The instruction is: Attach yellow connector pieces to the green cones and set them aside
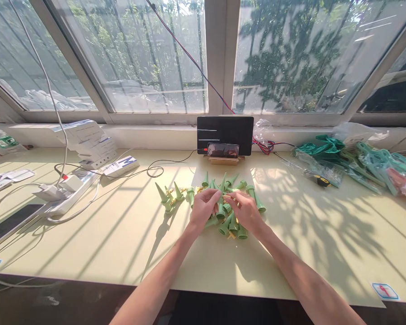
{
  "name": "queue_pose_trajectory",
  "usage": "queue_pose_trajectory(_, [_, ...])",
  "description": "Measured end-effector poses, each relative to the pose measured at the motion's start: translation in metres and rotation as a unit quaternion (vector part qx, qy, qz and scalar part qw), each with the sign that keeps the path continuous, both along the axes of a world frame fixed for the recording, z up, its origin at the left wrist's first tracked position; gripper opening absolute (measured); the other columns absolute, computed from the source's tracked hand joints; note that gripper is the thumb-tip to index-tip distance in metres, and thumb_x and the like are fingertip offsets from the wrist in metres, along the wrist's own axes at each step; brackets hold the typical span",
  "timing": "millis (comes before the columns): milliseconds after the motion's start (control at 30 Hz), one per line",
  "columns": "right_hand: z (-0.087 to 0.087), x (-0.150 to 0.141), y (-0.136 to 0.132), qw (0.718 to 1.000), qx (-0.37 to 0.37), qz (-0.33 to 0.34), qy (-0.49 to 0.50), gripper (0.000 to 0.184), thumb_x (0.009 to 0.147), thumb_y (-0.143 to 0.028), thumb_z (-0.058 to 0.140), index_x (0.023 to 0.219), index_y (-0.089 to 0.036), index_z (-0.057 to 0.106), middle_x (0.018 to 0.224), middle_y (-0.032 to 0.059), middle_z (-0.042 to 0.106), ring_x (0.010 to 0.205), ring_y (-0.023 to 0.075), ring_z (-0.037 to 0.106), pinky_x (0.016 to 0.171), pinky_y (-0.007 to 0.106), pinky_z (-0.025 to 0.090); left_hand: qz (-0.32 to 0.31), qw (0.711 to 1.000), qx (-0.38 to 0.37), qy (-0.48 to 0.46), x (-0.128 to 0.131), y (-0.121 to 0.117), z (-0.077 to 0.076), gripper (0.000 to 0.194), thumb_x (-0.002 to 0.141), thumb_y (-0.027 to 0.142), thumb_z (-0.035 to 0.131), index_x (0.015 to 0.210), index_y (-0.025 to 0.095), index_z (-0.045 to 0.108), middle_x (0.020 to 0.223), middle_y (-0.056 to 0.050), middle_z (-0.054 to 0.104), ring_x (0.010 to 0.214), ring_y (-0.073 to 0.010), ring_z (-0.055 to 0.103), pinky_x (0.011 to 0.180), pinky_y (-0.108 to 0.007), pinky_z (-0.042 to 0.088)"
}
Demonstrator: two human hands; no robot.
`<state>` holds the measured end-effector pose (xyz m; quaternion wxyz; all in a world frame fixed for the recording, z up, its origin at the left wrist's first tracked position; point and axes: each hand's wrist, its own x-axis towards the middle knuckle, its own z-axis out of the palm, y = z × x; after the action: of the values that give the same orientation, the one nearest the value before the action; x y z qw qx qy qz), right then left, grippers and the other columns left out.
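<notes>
A heap of green cone-shaped plastic spikes with small yellow parts lies in the middle of the pale table. My left hand is curled over the heap's left side, fingers pinched on a green spike. My right hand rests on the heap's right side, fingers pinched toward the left hand on the same small piece. A few spikes stand apart to the left of the heap.
A dark tablet and a phone stand against the window sill behind the heap. A white power strip with cables and stacked boxes lie left. Bags of green parts fill the right.
</notes>
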<state>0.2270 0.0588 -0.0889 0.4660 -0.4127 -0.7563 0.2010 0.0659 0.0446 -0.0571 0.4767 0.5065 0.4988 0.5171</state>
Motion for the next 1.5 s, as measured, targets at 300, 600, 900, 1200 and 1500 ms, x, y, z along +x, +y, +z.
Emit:
queue_pose_trajectory(300, [0.007, -0.001, -0.005, 0.998, -0.049, 0.006, 0.031, 0.037, 0.097, -0.037, 0.047, 0.064, -0.020, 0.050, 0.058, -0.0016, 0.047, 0.053, 0.0122, 0.040, 0.054, 0.027, 0.032, -0.013, 0.999, 0.029, 0.011, 0.003, -0.001, 0.000, 0.030, 0.079, 0.044, 0.070, 0.092, 0.017, 0.068, 0.069, 0.000, 0.063, 0.044, -0.0086, 0.052, 0.040, -0.021, 0.041])
queue_pose_trajectory(600, [0.013, -0.002, -0.006, 0.962, -0.223, 0.055, 0.149, 0.040, 0.093, -0.048, 0.051, 0.067, -0.018, 0.055, 0.053, -0.0034, 0.044, 0.046, 0.0098, 0.037, 0.046, 0.025, 0.027, -0.033, 0.998, 0.059, 0.017, 0.001, 0.003, -0.012, 0.038, 0.081, 0.043, 0.069, 0.108, 0.015, 0.073, 0.071, -0.004, 0.069, 0.038, -0.0076, 0.052, 0.037, -0.021, 0.042])
queue_pose_trajectory(900, [0.013, -0.002, -0.003, 0.926, -0.293, 0.094, 0.220, 0.045, 0.092, -0.056, 0.051, 0.066, -0.019, 0.053, 0.048, -0.0062, 0.036, 0.041, 0.0082, 0.031, 0.041, 0.023, 0.023, -0.010, 0.995, 0.088, 0.035, 0.004, 0.005, -0.018, 0.036, 0.081, 0.042, 0.069, 0.107, 0.017, 0.073, 0.094, -0.007, 0.069, 0.040, -0.0043, 0.050, 0.037, -0.021, 0.039])
queue_pose_trajectory(1200, [0.017, 0.001, -0.005, 0.998, -0.038, 0.001, 0.050, 0.027, 0.094, -0.043, 0.053, 0.087, -0.018, 0.061, 0.082, 0.0029, 0.063, 0.056, 0.0107, 0.049, 0.056, 0.025, 0.040, 0.032, 0.998, 0.007, 0.049, 0.003, -0.001, -0.003, 0.033, 0.080, 0.048, 0.068, 0.092, 0.017, 0.070, 0.045, 0.005, 0.047, 0.041, -0.0083, 0.042, 0.042, -0.020, 0.034])
queue_pose_trajectory(1500, [-0.003, 0.000, 0.001, 1.000, -0.005, -0.016, 0.009, 0.023, 0.096, -0.039, 0.054, 0.086, -0.020, 0.062, 0.083, 0.0043, 0.066, 0.061, 0.0133, 0.055, 0.059, 0.026, 0.043, 0.022, 0.998, 0.005, 0.050, 0.001, 0.000, -0.003, 0.033, 0.081, 0.050, 0.066, 0.082, 0.017, 0.068, 0.045, 0.005, 0.044, 0.041, -0.0077, 0.039, 0.043, -0.020, 0.032])
